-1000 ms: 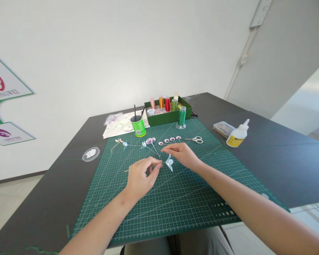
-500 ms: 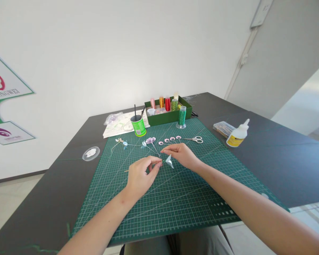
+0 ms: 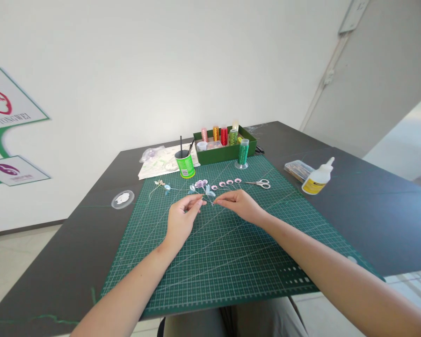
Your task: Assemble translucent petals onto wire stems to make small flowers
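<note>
Blue flower point(image 3: 209, 191) is pinched by left hand point(image 3: 181, 214); right hand point(image 3: 243, 204) pinches narrow, content unclear; pink petals point(image 3: 230, 182) lie unjoined toward mat's point(image 3: 228, 257) far edge.

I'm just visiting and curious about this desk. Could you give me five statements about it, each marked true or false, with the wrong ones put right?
1. Both hands rest in the person's lap. False: the left hand and the right hand are over the cutting mat, fingertips close together.
2. Pale blue petals show near the left hand's fingertips. True.
3. The scissors lie on the mat. True.
4. The red spool stands outside the dark green box. False: it stands inside; a teal spool is the one outside, on the mat.
5. Dark handles stick up from the bright green can. True.
</note>
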`<state>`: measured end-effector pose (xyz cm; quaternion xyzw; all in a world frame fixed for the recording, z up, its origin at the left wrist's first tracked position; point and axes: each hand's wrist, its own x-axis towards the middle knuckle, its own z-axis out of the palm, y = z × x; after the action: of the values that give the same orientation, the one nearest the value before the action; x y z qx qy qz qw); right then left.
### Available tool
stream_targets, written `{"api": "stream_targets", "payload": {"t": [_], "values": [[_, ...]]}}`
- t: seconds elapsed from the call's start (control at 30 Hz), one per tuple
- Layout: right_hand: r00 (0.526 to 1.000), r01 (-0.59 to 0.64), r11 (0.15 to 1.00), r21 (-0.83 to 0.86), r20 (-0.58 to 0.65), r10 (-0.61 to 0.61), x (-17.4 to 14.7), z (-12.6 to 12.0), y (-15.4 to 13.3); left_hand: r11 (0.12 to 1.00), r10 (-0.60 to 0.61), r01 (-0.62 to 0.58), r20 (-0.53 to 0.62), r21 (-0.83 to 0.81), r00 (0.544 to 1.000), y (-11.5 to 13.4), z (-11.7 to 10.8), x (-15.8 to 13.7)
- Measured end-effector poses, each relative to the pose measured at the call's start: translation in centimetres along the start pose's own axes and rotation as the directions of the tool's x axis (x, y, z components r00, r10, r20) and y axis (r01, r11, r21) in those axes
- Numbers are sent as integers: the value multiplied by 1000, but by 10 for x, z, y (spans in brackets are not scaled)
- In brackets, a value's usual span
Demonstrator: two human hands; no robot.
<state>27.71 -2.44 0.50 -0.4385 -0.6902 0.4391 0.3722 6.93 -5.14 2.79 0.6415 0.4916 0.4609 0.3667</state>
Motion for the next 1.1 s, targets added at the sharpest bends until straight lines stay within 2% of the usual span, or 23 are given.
{"api": "stream_targets", "payload": {"t": [0.23,0.4,0.6,0.73,0.83,0.97,1.1], "values": [[999,-50,998,40,-7,51,-1,3,-2,994,-58,59,10,-96,998,-4,-1,6],[985,-109,993,48,-125,115,-2,4,0,990,-69,72,34,-123,997,-3,0,4],[973,-36,974,-223,-229,-17,-4,3,-3,984,-89,96,56,-150,994,-4,1,4],[970,52,967,-251,-217,-109,-5,5,-4,978,-110,124,89,-169,990,-6,2,3],[981,73,982,-175,-165,-102,-6,6,-6,975,-103,123,114,-184,988,-7,3,2],[999,45,997,67,14,-46,-8,7,-13,975,-90,114,131,-190,987,-8,3,1],[994,-84,946,313,90,58,-12,9,-19,971,-95,121,128,-207,987,-7,3,1]]}}
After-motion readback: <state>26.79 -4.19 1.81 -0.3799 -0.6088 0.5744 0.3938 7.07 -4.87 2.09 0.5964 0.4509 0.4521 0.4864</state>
